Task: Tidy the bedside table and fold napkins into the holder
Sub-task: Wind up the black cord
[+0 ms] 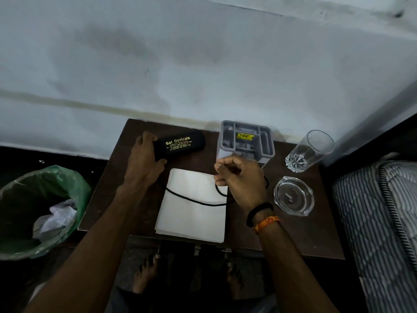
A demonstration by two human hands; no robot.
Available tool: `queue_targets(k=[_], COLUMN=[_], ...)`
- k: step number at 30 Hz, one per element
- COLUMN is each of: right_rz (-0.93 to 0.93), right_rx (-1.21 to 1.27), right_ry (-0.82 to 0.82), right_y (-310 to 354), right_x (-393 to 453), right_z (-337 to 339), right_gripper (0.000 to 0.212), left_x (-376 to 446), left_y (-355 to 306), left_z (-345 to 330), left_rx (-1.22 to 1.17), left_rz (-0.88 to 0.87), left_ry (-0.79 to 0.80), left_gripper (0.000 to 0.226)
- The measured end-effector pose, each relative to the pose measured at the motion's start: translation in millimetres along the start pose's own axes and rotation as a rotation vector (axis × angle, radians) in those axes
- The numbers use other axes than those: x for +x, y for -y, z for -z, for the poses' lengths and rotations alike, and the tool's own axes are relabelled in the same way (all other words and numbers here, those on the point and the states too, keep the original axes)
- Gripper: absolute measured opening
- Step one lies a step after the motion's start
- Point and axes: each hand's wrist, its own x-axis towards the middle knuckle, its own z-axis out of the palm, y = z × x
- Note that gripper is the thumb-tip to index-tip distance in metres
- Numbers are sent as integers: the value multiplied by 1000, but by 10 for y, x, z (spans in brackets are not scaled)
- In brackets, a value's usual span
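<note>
A stack of white napkins (194,213) lies flat in the middle of the dark wooden bedside table (293,236). A thin black cord (191,199) runs across the napkins. My right hand (239,179) pinches that cord just in front of the grey plastic holder (247,141), which stands at the table's back edge. My left hand (144,159) grips the left end of a black spectacle case (180,144) with gold lettering, lying at the back left of the table.
A clear drinking glass (309,150) and a glass ashtray (293,196) stand on the right side of the table. A bin with a green liner (42,211) holding crumpled paper sits on the floor to the left. A striped mattress (379,222) borders the right.
</note>
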Motion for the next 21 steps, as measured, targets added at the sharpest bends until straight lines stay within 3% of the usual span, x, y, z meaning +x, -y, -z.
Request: queue_targets(k=[3, 6, 9, 13, 16, 21], right_rz=[-5, 102, 172, 231, 245, 256], right_rx=[-93, -410, -664, -763, -852, -934], right_ry=[53, 213, 353, 407, 457, 415], right_y=[-21, -76, -37, 16, 5, 27], right_x=[-19, -57, -110, -146, -167, -168], right_z=[-32, -136, -272, -474, -593, -660], right_gripper=[9, 9, 19, 28, 29, 15], left_x=[-31, -37, -77, -166, -194, -265], left_y=[-14, 9, 30, 91, 136, 72], left_z=[40, 151, 329, 569, 653, 601], left_rx=[31, 35, -107, -284, -208, -50], left_rz=[12, 57, 195, 303, 211, -65], left_ry=[13, -33, -163, -299, -209, 129], left_gripper=[76, 76, 58, 30, 17, 31])
